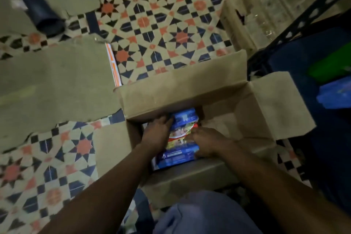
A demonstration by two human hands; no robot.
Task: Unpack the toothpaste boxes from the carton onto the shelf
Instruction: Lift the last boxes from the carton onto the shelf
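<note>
I saw toothpaste boxes (177, 139) stacked inside carton (237, 112), shelf (296, 26) at 2 o'clock; left hand (154, 135) and right hand (206, 143) fingers clamped on stack's opposite sides; judged light, stiff, crushable, glossy; grip flanks
</note>
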